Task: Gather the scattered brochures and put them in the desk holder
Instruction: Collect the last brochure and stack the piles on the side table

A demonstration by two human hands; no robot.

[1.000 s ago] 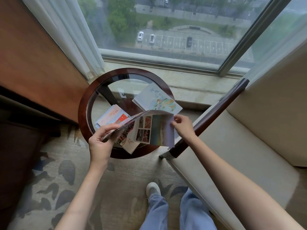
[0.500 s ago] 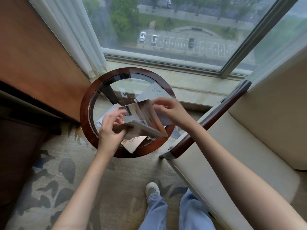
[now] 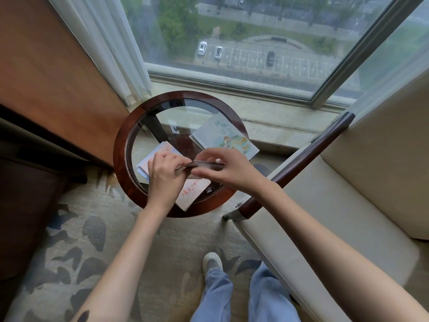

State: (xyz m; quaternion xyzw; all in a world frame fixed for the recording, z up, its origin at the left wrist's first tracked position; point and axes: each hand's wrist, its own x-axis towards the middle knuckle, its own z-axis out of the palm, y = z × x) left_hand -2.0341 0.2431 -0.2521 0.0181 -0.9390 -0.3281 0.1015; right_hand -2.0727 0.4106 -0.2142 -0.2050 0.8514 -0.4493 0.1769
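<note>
Hands, left (image 3: 166, 175) and right (image 3: 229, 171), round thin folded brochure (image 3: 209, 164)

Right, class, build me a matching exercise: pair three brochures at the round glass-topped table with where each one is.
1. thin folded paper brochure
2. pale blue illustrated paper brochure
3. cream paper brochure with red lettering

A. on the round glass-topped table, near edge, partly under the hands
B. pinched between left hand and right hand
C. table's far side, towards the window

Pairs: 1-B, 2-C, 3-A.
</note>
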